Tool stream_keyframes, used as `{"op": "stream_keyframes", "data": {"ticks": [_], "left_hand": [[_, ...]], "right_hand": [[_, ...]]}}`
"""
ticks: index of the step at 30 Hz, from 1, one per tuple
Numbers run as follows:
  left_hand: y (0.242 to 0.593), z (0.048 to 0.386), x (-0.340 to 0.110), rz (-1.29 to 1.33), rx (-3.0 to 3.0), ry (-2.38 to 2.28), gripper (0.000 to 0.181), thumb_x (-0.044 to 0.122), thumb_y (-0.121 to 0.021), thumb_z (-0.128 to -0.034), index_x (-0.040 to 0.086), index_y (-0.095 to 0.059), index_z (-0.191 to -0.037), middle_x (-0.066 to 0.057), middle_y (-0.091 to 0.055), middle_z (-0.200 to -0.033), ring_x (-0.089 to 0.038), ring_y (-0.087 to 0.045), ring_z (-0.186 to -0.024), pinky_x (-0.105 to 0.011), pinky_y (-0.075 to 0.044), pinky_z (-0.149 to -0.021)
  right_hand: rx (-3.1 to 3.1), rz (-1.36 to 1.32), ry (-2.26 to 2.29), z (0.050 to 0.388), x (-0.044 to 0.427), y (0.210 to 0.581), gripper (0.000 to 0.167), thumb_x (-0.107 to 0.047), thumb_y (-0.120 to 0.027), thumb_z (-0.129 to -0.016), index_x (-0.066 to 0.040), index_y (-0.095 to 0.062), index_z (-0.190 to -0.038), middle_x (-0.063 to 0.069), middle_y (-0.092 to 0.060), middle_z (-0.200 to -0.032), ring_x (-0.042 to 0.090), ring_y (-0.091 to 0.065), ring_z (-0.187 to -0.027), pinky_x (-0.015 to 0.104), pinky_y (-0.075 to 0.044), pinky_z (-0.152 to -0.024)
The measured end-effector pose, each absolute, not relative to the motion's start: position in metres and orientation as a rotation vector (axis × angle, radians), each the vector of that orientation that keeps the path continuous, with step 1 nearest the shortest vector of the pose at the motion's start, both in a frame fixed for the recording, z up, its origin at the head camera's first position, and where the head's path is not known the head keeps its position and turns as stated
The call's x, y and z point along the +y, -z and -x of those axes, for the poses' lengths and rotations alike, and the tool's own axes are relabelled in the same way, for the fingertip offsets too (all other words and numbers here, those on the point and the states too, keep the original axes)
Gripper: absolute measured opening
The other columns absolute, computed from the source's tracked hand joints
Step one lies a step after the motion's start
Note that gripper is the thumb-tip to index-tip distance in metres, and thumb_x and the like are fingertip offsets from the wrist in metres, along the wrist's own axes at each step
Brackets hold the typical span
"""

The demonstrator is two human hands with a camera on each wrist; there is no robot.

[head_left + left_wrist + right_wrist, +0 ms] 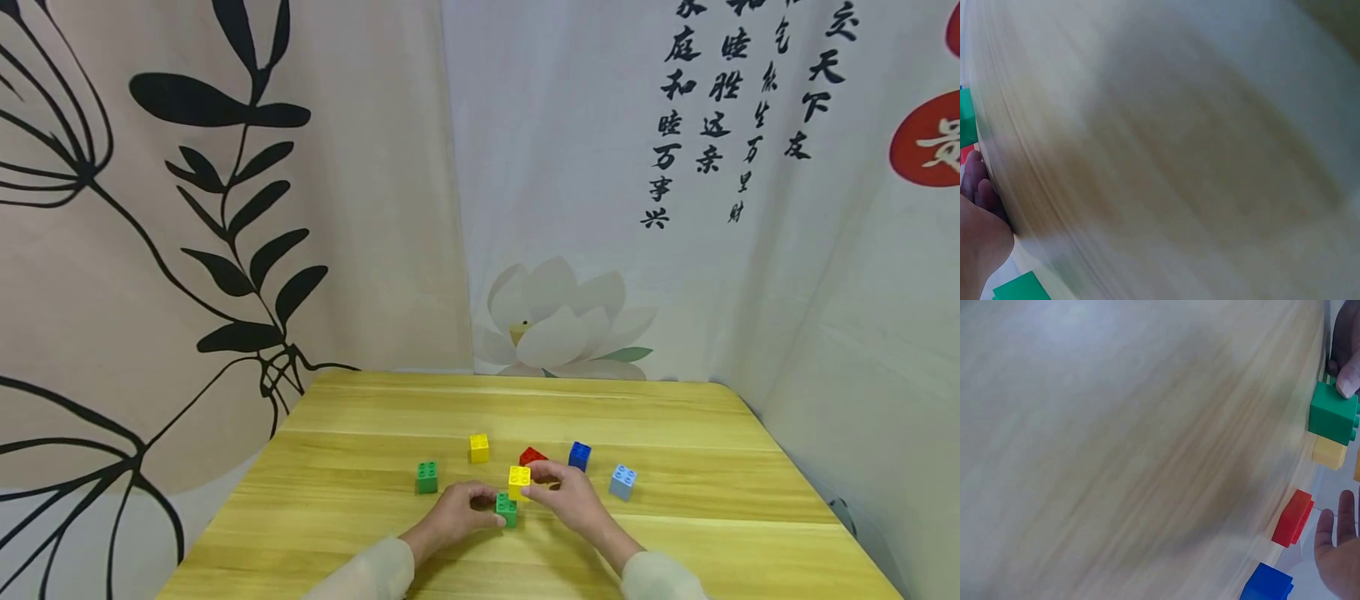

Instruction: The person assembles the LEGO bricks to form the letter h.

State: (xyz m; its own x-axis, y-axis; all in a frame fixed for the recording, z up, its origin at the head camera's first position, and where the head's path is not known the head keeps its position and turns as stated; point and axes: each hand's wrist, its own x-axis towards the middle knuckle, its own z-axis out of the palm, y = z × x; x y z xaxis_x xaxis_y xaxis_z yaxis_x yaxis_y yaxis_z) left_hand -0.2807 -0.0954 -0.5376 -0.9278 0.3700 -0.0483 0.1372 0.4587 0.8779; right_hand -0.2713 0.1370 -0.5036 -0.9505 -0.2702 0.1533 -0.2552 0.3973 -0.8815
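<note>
Here's the left grip point(463, 510), thumb and fingers closed around a studded green toy brick point(506, 510) at its right-hand side. And the right grip point(570, 497) has a yellow toy brick point(519, 482) pinched at its fingertips, the gap no wider than the brick itself! Now the relation that looks to matter: yellow sits just beyond the left grip's green and a touch to the right, seemingly higher off the table point(420, 554); whether the two touch, can't tell. Both are near-cubes, no clear long axis, studs up on each. The left grip is the nearer to green, the right to yellow. Just past the right grip's fingertips, a red brick point(532, 456), partly hidden; farther beyond that grip, a dark blue brick point(580, 455); out to its right, a light blue brick point(622, 482). Off the left grip: a second green brick point(427, 477) beyond and left, a second yellow brick point(478, 448) farther out.
</note>
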Motion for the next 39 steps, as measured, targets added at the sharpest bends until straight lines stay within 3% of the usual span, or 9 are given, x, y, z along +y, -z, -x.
{"op": "stream_keyframes", "data": {"ticks": [10,39], "left_hand": [[0.538,0.278,-0.096,-0.468,2.462,-1.479,0.033,0.026,-0.083,-0.0819,0.015,-0.073,-0.111,0.003,-0.066,-0.11,-0.02,-0.059,-0.104,-0.047,-0.048,-0.094],[0.539,0.279,-0.096,-0.498,2.461,-1.51,0.032,0.022,-0.083,-0.0818,0.015,-0.073,-0.112,0.005,-0.066,-0.109,-0.019,-0.059,-0.103,-0.047,-0.049,-0.092]], "right_hand": [[2.615,0.519,1.623,0.271,0.129,0.505,0.036,-0.03,-0.076,-0.089,-0.01,-0.07,-0.119,0.003,-0.07,-0.11,0.021,-0.063,-0.1,0.04,-0.05,-0.086],[2.589,0.563,1.555,0.269,0.123,0.507,0.039,-0.03,-0.076,-0.089,-0.006,-0.069,-0.119,0.003,-0.07,-0.11,0.024,-0.062,-0.104,0.04,-0.05,-0.085]]}}
